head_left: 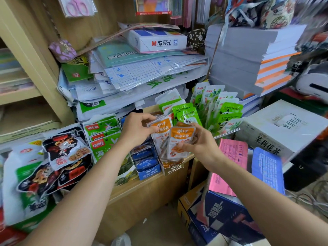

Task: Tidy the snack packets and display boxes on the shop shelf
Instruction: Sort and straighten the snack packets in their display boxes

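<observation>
Here the right hand pinches a small stack of orange fish-snack packets by their lower edge, while the left hand grips a second orange packet at its top corner, both held just above the open brown display box at the front edge of the wooden shelf. To do this well, I would square the packets into one even stack, labels facing forward and upright, before lowering them into the brown box. They belong there rather than in the blue display box beside it, and the green panda packets behind should be left standing.
</observation>
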Demonstrator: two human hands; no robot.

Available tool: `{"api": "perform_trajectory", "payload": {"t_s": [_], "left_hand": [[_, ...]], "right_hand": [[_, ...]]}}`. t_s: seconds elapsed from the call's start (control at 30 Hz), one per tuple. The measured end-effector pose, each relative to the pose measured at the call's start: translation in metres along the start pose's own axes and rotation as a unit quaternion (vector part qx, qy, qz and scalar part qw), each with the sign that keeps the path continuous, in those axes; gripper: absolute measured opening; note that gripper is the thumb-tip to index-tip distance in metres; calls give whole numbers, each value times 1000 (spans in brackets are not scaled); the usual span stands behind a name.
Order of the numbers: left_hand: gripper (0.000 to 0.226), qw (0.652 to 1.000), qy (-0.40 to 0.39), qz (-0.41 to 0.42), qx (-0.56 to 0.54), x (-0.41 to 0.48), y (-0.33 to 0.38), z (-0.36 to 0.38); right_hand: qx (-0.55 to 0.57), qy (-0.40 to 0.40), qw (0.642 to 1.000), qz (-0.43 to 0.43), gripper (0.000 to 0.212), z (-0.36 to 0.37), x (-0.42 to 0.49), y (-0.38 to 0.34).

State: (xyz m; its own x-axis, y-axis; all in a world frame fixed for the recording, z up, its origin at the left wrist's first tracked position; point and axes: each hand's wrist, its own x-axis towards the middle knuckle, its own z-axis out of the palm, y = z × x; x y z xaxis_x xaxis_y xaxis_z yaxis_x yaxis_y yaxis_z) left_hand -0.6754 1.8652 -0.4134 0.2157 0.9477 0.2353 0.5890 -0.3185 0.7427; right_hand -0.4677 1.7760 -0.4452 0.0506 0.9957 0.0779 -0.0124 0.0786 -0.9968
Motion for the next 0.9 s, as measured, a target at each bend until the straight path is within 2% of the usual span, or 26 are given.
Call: {"api": "perform_trajectory", "payload": {"t_s": [0.13, 0.23, 0.43, 0.53, 0.6, 0.63, 0.73, 0.83, 0.9], "left_hand": [[33, 999, -41, 16, -31, -2, -6, -2], [31, 997, -73, 20, -35, -3, -8, -1], [18, 992, -109, 23, -53, -12, 2, -5], [30, 986, -151, 13, -73, -17, -3, -6], [63, 982, -188, 13, -28, -20, -8, -7], [71, 981, -194, 24, 5, -22, -8, -6], [63, 986, -152, 52, 43, -26, -6, -2], [57, 992, -108, 52, 47, -27, -6, 3], [56, 992, -95, 55, 56, -27, -8, 6]], "right_hand": [[-156, -7, 987, -33, 38, 5, 1, 6], [-330, -16, 942, -58, 35, 13, 1, 11], [-509, 50, 852, -108, 53, 17, 6, 14], [-476, 52, 876, -63, 55, 15, 2, 9], [-446, 56, 891, -59, 46, 16, -1, 10], [-430, 64, 899, -62, 38, 18, -3, 11], [-358, 74, 929, -50, 18, 27, -4, 17], [-287, 54, 956, -10, 20, 27, -3, 18], [-277, 17, 961, -4, 23, 22, -7, 18]]}}
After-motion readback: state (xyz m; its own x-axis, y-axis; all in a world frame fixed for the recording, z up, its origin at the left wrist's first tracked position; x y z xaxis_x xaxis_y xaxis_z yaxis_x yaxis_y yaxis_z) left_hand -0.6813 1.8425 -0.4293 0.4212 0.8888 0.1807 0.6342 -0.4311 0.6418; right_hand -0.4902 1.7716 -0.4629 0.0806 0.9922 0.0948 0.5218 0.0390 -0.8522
